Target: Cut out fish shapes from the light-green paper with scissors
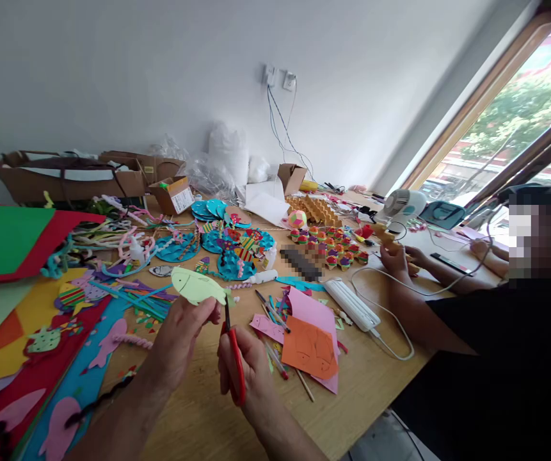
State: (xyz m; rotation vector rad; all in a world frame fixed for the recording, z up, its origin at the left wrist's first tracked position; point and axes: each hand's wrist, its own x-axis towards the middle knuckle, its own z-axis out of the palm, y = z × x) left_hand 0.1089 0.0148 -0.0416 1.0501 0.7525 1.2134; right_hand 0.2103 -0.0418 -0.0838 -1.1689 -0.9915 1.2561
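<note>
My left hand point(182, 336) pinches a pale green paper fish point(197, 286) by its lower edge, above the table. An eye and a gill line are drawn on its left end. In my right hand point(251, 365) is a pair of scissors point(237, 365) with red handles, my fingers through the loops. Its dark blades point up and meet the fish at the tail end; how far apart they are I cannot tell. Right of my right hand lies an orange paper sheet point(310, 347) with drawn outlines, on top of pink paper point(311, 307).
Pens point(275, 310), a white power strip point(352, 304) and its cord lie to the right. Blue decorated discs point(237, 262) and a painted egg carton point(327, 246) stand behind. Coloured sheets point(54, 358) cover the left. A person in black point(491, 320) works at the right.
</note>
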